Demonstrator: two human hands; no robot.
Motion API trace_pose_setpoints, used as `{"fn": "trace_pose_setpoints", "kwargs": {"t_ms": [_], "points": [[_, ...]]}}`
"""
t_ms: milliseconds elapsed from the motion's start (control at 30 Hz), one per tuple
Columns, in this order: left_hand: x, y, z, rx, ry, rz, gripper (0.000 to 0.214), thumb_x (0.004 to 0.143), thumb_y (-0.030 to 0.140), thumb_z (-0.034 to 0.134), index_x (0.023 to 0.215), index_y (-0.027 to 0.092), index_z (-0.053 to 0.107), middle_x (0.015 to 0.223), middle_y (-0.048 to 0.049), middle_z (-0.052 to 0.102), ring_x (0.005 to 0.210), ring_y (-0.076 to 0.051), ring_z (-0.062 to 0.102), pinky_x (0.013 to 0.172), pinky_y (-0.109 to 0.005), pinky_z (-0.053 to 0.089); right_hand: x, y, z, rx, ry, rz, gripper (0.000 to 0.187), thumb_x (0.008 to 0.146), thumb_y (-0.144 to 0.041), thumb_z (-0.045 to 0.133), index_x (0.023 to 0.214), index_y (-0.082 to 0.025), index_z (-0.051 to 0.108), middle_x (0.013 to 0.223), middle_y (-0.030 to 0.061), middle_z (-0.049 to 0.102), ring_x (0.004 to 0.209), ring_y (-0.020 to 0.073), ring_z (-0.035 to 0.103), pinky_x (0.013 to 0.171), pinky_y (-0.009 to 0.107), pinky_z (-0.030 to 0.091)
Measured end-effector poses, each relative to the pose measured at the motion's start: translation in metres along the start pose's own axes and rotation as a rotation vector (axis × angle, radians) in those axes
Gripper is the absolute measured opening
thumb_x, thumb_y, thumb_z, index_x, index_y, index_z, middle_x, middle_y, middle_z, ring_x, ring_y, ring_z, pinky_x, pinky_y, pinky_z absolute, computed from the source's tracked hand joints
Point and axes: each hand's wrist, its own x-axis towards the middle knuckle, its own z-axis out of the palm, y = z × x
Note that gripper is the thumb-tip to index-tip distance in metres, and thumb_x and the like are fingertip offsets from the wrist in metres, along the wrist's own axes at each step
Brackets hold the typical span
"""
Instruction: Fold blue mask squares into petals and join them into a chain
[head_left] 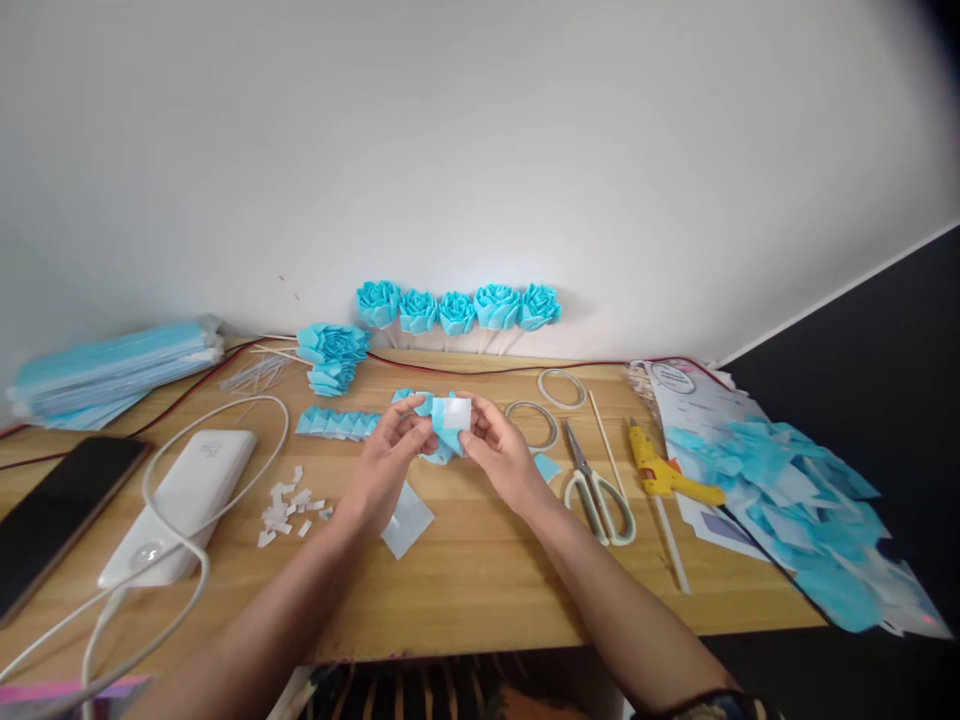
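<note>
My left hand (388,455) and my right hand (499,450) meet over the middle of the wooden table (480,580). Together they pinch a folded light-blue piece with a white patch (452,418), held a little above the tabletop. A row of folded blue pieces (337,423) lies just left of my left hand. A stack of folded blue pieces (332,358) sits behind it. Several finished blue paper roses (457,308) lean against the wall at the back.
Scissors (596,485), a yellow glue gun (664,470) and thin sticks lie to the right, beside blue scraps on a sheet (787,490). Left are a white power bank (184,500) with cable, a phone (56,515), blue masks (112,370) and white paper bits (289,505).
</note>
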Motion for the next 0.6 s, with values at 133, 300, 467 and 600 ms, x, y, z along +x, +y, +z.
{"fn": "trace_pose_setpoints", "kwargs": {"t_ms": [133, 300, 467, 600], "points": [[-0.002, -0.008, 0.001, 0.041, -0.086, -0.018, 0.032, 0.077, 0.038, 0.071, 0.099, 0.016, 0.063, 0.078, -0.0017, 0.061, 0.073, -0.014, 0.054, 0.072, -0.027, 0.042, -0.001, -0.004, 0.002, 0.019, 0.067, -0.021, 0.040, 0.083, -0.025, 0.060, 0.122, -0.026, 0.051, 0.099, 0.0017, 0.064, 0.092, 0.0160, 0.060, 0.080, 0.027, 0.049], [-0.002, -0.018, 0.001, 0.074, -0.122, -0.006, 0.021, 0.077, 0.033, 0.072, 0.085, 0.017, 0.062, 0.077, 0.0005, 0.056, 0.071, -0.012, 0.050, 0.070, -0.025, 0.040, -0.002, 0.003, 0.008, -0.003, 0.050, -0.054, 0.040, 0.085, -0.023, 0.059, 0.124, -0.026, 0.050, 0.105, 0.0022, 0.063, 0.094, 0.0155, 0.059, 0.084, 0.028, 0.048], [-0.002, -0.016, 0.001, 0.043, -0.072, -0.014, 0.023, 0.076, 0.035, 0.071, 0.085, 0.016, 0.063, 0.076, -0.0003, 0.058, 0.069, -0.013, 0.049, 0.070, -0.026, 0.040, -0.004, 0.006, 0.012, -0.011, -0.008, -0.036, 0.042, 0.086, -0.027, 0.057, 0.126, -0.026, 0.047, 0.105, 0.0035, 0.063, 0.094, 0.0167, 0.060, 0.083, 0.030, 0.049], [-0.002, -0.010, 0.001, 0.095, -0.064, -0.033, 0.023, 0.074, 0.038, 0.071, 0.076, 0.016, 0.063, 0.071, 0.0007, 0.059, 0.067, -0.013, 0.050, 0.067, -0.025, 0.040, -0.004, -0.004, 0.004, -0.027, -0.080, 0.019, 0.043, 0.083, -0.030, 0.061, 0.125, -0.026, 0.050, 0.110, 0.0038, 0.062, 0.102, 0.0187, 0.058, 0.088, 0.031, 0.047]]}}
